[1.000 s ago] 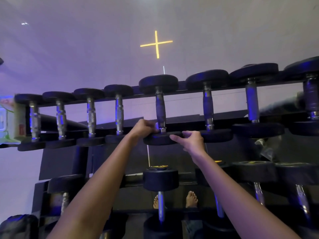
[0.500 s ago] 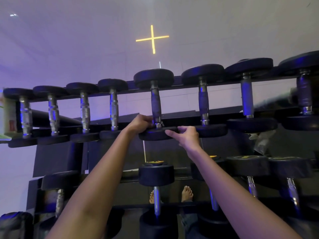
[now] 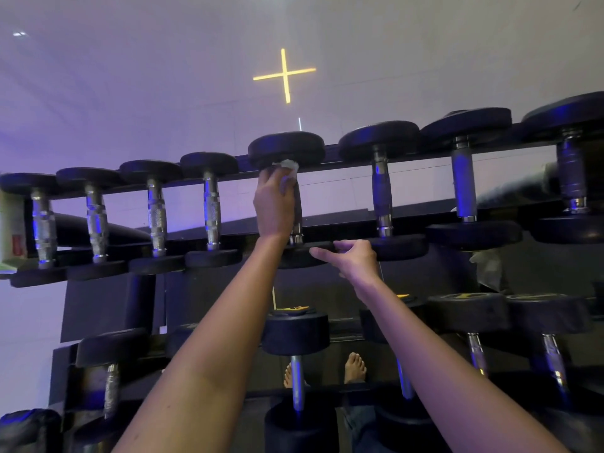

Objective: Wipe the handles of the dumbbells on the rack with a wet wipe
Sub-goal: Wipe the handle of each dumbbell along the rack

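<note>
A black rack (image 3: 353, 220) carries a top row of dumbbells with dark round heads and metal handles. My left hand (image 3: 274, 204) is wrapped around the handle of the middle dumbbell (image 3: 286, 148), pressing a white wet wipe (image 3: 288, 171) against the upper part of the handle, just under the far head. Most of that handle is hidden by the hand. My right hand (image 3: 351, 259) grips the rim of the same dumbbell's near head (image 3: 300, 256), thumb and fingers curled on its edge.
Several chrome-handled dumbbells (image 3: 157, 214) sit to the left, larger dark-handled ones (image 3: 380, 197) to the right. A lower tier holds more dumbbells (image 3: 295, 331). Bare feet (image 3: 354, 367) show below the rack. A crumpled white wrapper (image 3: 488, 266) lies at the right.
My left hand has slid from the near end of the handle up to its far end, and the wipe now shows. My right hand stays on the near head.
</note>
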